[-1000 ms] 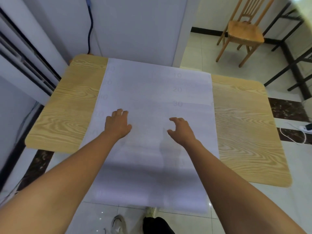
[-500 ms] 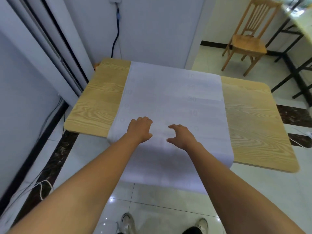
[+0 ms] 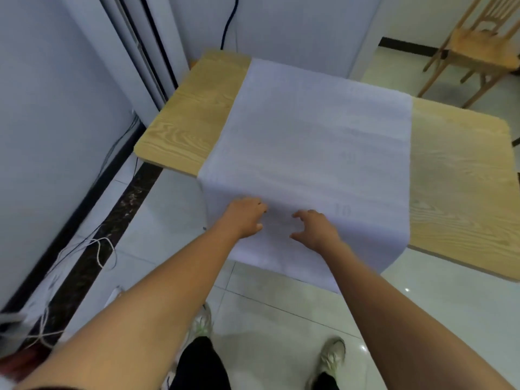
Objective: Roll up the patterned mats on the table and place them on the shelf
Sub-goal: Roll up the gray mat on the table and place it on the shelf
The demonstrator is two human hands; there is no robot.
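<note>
Left hand point(image 3: 245, 218), right hand point(image 3: 315, 229) drawn back along mat point(image 3: 309, 130), loosely curled, pressing, gripping nothing

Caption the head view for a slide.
Left hand and right hand at the overhanging near end of a pale mat spread across a wooden table.

Wooden table point(image 3: 185, 122), light grain; pale mat point(image 3: 315, 136) lies across middle, near end overhanging front edge.

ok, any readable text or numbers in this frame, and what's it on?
"10": printed faintly on the white mat, just beyond the right hand.
A fainter mark further up the mat: too blurred to read.
Nothing legible on the table or the chair.
</note>
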